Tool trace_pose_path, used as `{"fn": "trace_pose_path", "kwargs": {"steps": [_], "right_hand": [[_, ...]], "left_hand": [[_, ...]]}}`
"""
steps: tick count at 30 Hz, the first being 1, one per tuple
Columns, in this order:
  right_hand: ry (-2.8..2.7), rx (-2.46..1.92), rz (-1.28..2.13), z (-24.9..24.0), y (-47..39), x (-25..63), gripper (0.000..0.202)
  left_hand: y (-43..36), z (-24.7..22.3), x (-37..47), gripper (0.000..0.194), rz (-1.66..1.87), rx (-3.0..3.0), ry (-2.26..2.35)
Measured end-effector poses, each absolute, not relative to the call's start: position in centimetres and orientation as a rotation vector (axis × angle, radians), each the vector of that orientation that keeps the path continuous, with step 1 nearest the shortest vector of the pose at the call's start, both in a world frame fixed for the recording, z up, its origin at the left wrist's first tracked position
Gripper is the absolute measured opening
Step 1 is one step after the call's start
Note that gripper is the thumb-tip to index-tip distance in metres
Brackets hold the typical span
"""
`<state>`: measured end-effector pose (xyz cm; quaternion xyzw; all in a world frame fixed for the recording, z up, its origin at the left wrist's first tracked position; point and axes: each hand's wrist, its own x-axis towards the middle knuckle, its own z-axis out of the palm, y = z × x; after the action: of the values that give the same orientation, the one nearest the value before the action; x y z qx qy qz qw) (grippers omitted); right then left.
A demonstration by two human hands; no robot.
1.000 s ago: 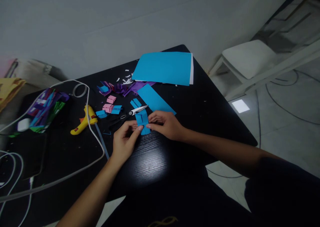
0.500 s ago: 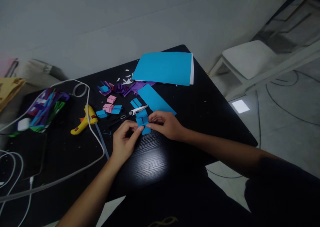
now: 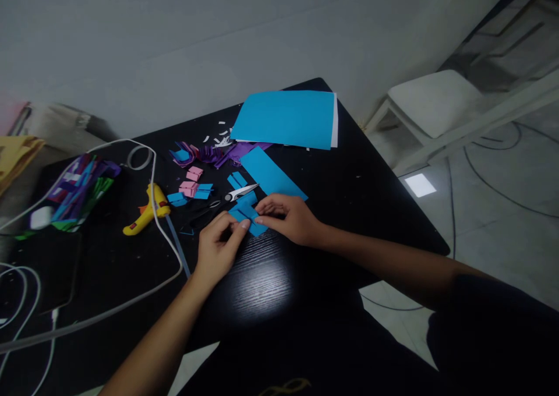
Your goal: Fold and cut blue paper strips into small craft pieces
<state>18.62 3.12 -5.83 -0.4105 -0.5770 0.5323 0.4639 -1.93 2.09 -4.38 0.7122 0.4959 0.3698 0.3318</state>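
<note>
Between my hands is a small folded piece of blue paper (image 3: 248, 211), held just above the black table. My left hand (image 3: 219, 244) pinches its left side between thumb and fingers. From the right, the thumb and fingertips of my right hand (image 3: 290, 216) close on the opposite edge. Scissors (image 3: 240, 193) lie just behind the piece, their blades pointing right and the dark handles partly behind my left hand. A long blue paper strip (image 3: 273, 173) runs beyond my right hand. Folded blue pieces (image 3: 203, 191) and pink pieces (image 3: 190, 187) sit to the left.
A yellow glue gun (image 3: 151, 211) rests at left beside a white cable (image 3: 180, 262). Blue sheets (image 3: 288, 116) are stacked at the back, near purple folded paper (image 3: 212, 155) and white scraps. A bundle of coloured strips (image 3: 82, 189) lies far left. A white chair (image 3: 437, 102) stands right.
The blue paper piece between my fingers has flattened out and spread to the left, its raised folds lower than before. Both hands have barely moved.
</note>
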Motion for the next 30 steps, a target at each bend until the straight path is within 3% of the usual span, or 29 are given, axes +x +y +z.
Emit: {"fn": "trace_pose_path", "kwargs": {"steps": [10,16,30], "right_hand": [[-1.586,-1.034,1.146,-5.74,2.99,18.85,0.009],[-1.760,-1.015,1.063,-5.55,2.74,19.08,0.030],[-1.836,-0.956,0.995,-5.70,2.61,19.09,0.032]], "left_hand": [[2.02,-4.59,-1.58,0.020,0.874,1.569,1.151],[2.07,-4.13,-1.50,0.017,0.860,1.588,1.199],[2.52,-3.99,-1.52,0.028,0.864,1.489,1.232]]}}
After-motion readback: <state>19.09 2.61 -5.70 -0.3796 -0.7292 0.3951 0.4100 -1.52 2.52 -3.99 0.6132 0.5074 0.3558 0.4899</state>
